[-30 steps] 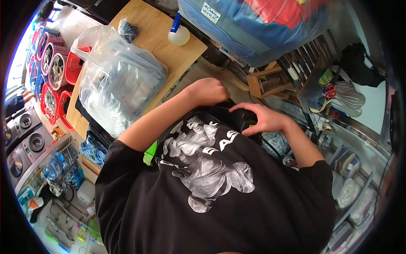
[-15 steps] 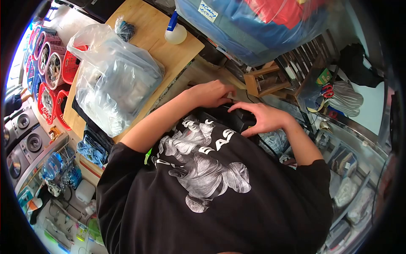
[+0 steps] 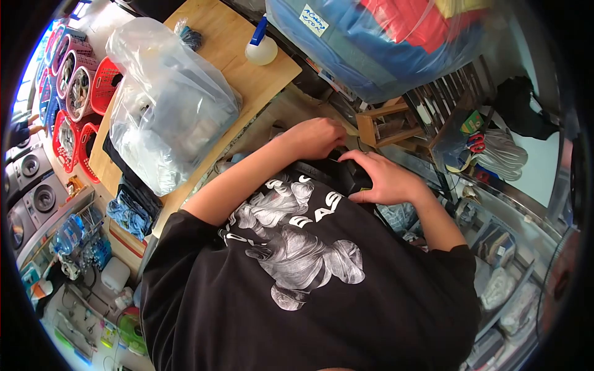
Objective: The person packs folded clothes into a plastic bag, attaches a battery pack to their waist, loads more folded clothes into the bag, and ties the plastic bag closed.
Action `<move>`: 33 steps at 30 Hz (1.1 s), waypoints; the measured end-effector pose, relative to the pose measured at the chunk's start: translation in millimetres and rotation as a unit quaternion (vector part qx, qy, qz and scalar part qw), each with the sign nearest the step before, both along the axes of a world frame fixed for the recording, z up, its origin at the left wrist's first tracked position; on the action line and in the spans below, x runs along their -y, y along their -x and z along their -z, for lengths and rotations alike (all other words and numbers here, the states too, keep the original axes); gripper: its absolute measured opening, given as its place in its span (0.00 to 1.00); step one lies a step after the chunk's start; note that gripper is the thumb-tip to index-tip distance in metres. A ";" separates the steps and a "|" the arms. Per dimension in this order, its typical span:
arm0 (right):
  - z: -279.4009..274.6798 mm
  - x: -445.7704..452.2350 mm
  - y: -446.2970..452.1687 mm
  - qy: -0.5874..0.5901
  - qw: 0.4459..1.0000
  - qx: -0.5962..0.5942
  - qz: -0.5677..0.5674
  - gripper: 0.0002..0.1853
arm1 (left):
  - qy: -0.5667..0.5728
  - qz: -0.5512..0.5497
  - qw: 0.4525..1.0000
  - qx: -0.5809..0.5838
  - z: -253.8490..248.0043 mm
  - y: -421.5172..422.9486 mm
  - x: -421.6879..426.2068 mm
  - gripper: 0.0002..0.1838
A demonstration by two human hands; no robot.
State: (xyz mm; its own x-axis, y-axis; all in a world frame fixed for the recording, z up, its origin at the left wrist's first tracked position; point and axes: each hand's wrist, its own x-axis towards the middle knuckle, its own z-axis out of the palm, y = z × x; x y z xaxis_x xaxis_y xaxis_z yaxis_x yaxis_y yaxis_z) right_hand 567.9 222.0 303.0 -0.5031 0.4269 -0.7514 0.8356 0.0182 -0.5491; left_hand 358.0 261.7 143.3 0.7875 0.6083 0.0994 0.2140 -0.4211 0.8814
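Just in front of my chest, both hands are at a black object [image 3: 355, 177] whose kind I cannot make out. My left hand [image 3: 318, 138] is closed above its far side, fingertips curled down; whatever they pinch is hidden. My right hand [image 3: 387, 179] curves around the object from the right, thumb on the near side and fingers on the far side. The black printed T-shirt [image 3: 309, 272] that I wear covers the lower view and hides part of the object.
On the wooden table [image 3: 272, 75] at left stand a clear plastic bag [image 3: 179, 111] of folded things and a spray bottle [image 3: 262, 52]. A large wrapped blue bundle [image 3: 365, 55] is ahead. Red scissors [image 3: 476, 143] lie at right. Laundry baskets [image 3: 79, 93] and washing machines [image 3: 43, 196] line the far left.
My left hand has moved slightly right and its fingers have curled in more tightly. My right hand stays around the black object. The view has shifted a little.
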 end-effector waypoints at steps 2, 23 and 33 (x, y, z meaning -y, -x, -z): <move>4.3 8.2 0.0 -0.007 1.000 -0.024 0.005 0.45 | -0.032 -0.023 0.999 0.017 -2.1 -2.6 5.8 0.06; 12.1 -25.5 1.3 0.104 0.963 -0.238 0.072 0.50 | 0.046 -0.003 0.999 -0.017 -14.1 25.2 1.6 0.10; 28.2 -19.7 21.4 -0.004 0.992 -0.128 0.001 0.42 | 0.334 0.024 0.941 0.043 -2.6 47.7 -16.0 0.21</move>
State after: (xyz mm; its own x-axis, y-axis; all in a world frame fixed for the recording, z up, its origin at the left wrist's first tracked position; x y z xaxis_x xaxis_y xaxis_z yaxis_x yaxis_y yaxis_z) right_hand 546.5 241.7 274.8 -0.6760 0.4337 -0.5958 0.6688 0.0215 -0.7432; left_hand 310.3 277.7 145.9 0.8220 0.5218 -0.2284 0.1251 0.2257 0.9661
